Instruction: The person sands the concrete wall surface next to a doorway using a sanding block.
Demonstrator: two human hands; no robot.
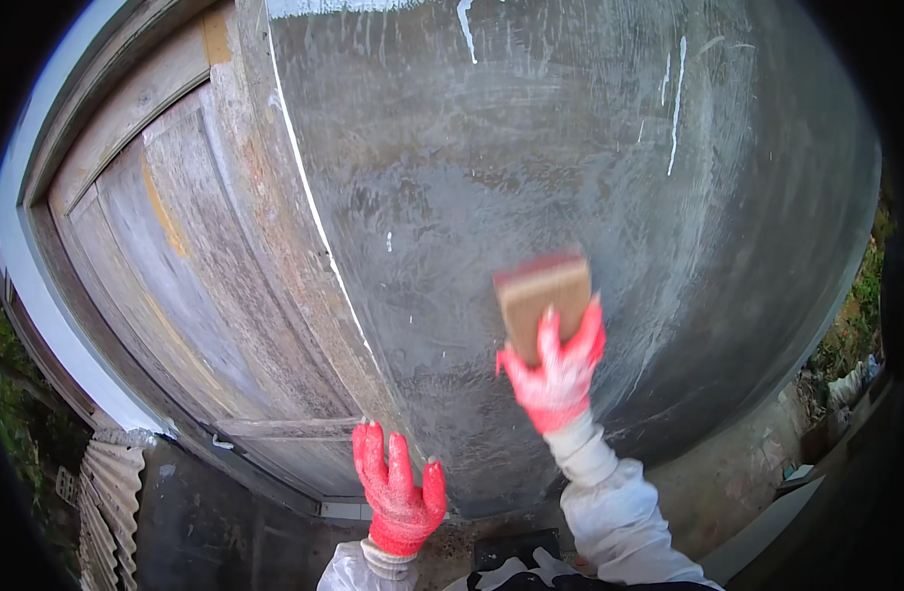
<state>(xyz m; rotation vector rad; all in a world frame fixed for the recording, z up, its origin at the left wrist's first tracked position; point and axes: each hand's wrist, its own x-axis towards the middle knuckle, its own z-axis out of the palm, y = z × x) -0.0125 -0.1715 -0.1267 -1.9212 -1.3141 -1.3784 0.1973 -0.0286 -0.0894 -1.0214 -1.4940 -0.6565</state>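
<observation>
My right hand (560, 369), in a red and white work glove, grips a wooden sanding block (548, 300) by its lower part. A reddish layer lies along the block's far edge, slightly blurred. The block is against the grey plastered wall (452, 227), or very close to it; I cannot tell which. Lower down, my left hand (401, 490), in a red glove, is raised with its fingers spread and holds nothing. It is nearest the foot of the wooden door frame.
At the left stands a weathered wooden door (186, 217) in its frame. White paint drips (678, 108) run down the upper wall. Corrugated sheets (110, 502) lean at the lower left. A dark flat object (516, 548) lies on the ground below me; plants and debris edge the right.
</observation>
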